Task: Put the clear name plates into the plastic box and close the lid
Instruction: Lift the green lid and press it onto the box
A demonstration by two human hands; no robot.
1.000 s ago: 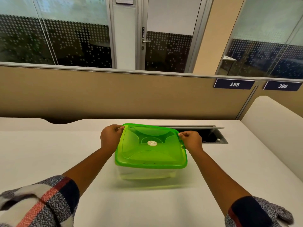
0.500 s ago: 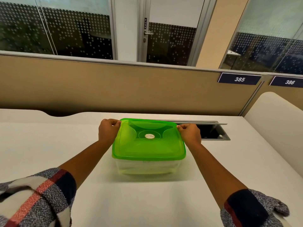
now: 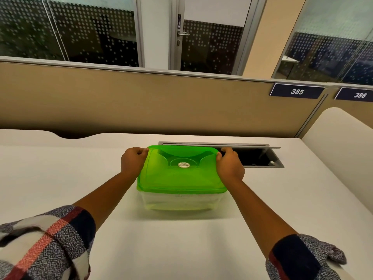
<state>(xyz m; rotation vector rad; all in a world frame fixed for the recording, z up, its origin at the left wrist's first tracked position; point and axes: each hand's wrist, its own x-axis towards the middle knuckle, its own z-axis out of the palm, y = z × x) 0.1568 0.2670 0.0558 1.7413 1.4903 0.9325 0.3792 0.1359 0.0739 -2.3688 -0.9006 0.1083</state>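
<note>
A clear plastic box (image 3: pixel 181 202) stands in the middle of the white desk (image 3: pixel 60 178). A translucent green lid (image 3: pixel 179 176) with a small round sticker lies flat on top of it. My left hand (image 3: pixel 133 162) grips the lid's far left corner, thumb on the rim. My right hand (image 3: pixel 229 164) grips the far right corner the same way. Through the box wall I see only faint pale shapes; the name plates cannot be made out.
An open cable hatch (image 3: pixel 254 158) with a raised metal flap sits in the desk just behind my right hand. A tan partition (image 3: pixel 141 102) with number signs 385 and 386 runs along the back. A white side panel (image 3: pixel 341 142) bounds the right.
The lid was tilted and offset on the box one second ago; now it lies level and lined up with the rim. Both hands stayed at its far corners.
</note>
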